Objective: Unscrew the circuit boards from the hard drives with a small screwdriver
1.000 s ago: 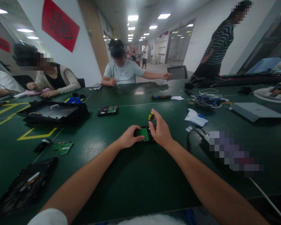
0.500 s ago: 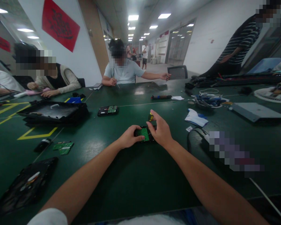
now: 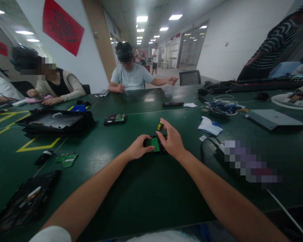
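On the table in front of me lies a small black device with a green circuit board (image 3: 153, 144) set in it. My left hand (image 3: 140, 148) grips its left end, thumb across the near edge of the board and fingers at the far side. In my right hand (image 3: 172, 139) is a short screwdriver with a yellow and black handle (image 3: 160, 126), held between thumb and fingers above the right part of the device. The screwdriver's tip is hidden behind or too small beside my hand, so I cannot tell whether it touches a screw.
A similar black device (image 3: 115, 119) lies farther left. Black trays (image 3: 55, 122), loose green circuit boards (image 3: 67, 159) and a black panel (image 3: 27, 200) occupy the left side. To the right are a white glove (image 3: 209, 126), a cable bundle (image 3: 223, 107) and a grey box (image 3: 275, 119). Co-workers sit opposite.
My hands keep their grips, and the screwdriver handle leans slightly more to the left. The striped-shirt person at the right has shifted away from the table. The opposite co-worker's outstretched hand has drawn in a little.
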### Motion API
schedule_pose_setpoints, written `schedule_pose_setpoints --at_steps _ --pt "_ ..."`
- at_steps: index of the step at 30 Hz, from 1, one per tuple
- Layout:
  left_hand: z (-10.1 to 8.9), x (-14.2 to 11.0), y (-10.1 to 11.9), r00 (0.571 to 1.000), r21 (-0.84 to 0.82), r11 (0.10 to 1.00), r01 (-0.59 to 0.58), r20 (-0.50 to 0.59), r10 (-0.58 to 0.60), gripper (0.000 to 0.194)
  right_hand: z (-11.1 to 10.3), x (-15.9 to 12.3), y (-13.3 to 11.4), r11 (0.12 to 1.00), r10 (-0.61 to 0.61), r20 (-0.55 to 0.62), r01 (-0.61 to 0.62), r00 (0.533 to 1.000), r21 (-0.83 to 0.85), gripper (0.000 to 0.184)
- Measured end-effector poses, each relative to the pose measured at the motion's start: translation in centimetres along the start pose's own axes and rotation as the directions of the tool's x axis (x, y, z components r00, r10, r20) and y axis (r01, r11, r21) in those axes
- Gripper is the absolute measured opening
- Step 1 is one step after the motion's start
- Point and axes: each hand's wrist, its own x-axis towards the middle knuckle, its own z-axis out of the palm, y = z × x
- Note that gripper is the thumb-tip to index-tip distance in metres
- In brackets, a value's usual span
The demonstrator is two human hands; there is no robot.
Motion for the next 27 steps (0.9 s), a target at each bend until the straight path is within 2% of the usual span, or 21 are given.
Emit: schedule_pose_setpoints --at_steps 13,27 --pt "0.00 -0.06 0.62 1.000 -0.005 1.000 0.020 -0.015 -0.020 0.053 0.36 -0.08 0.28 0.999 0.009 -0.069 -0.012 0.998 -0.038 0.056" --pt "0.04 0.00 0.36 1.000 -0.003 1.000 0.013 -0.014 -0.013 0.054 0.17 -0.07 -0.06 0.999 0.009 -0.021 -0.010 1.000 -0.044 0.062"
